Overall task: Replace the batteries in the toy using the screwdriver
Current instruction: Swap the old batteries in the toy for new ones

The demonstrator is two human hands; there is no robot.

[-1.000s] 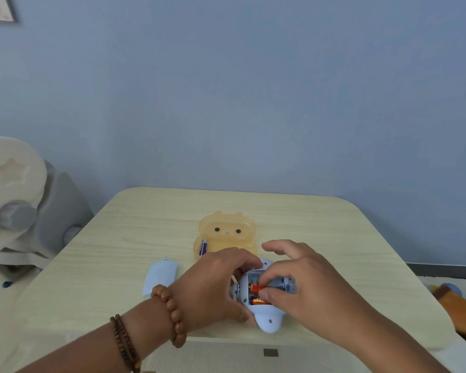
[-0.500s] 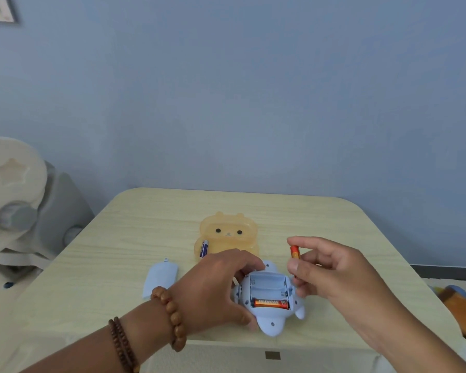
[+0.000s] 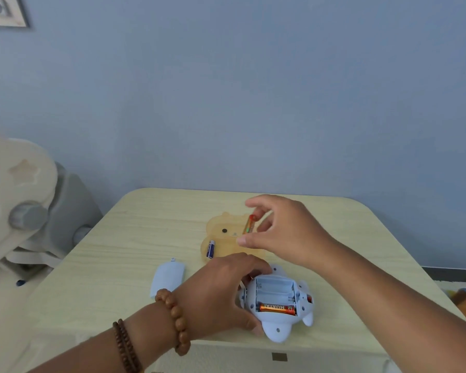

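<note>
The blue toy (image 3: 277,329) lies at the desk's (image 3: 119,251) near edge, its bay open with one orange battery (image 3: 277,308) in the nearest slot; the left hand (image 3: 221,289) grips its left side. Beyond the toy, the right hand (image 3: 288,232) pinches a second battery (image 3: 249,224) over the bear-shaped tray (image 3: 221,224). The cover (image 3: 168,277) lies left of the toy.

Held battery (image 3: 249,224) blurred, bear-shaped tray (image 3: 221,224) partly covered, toy (image 3: 277,329) partly hidden, wall picture (image 3: 6,12) cropped.

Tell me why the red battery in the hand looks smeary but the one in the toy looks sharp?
Head view: the held battery, pinched by the right hand, is streaked with motion blur; the seated battery in the toy, gripped by the left hand, is crisp, label readable.
</note>
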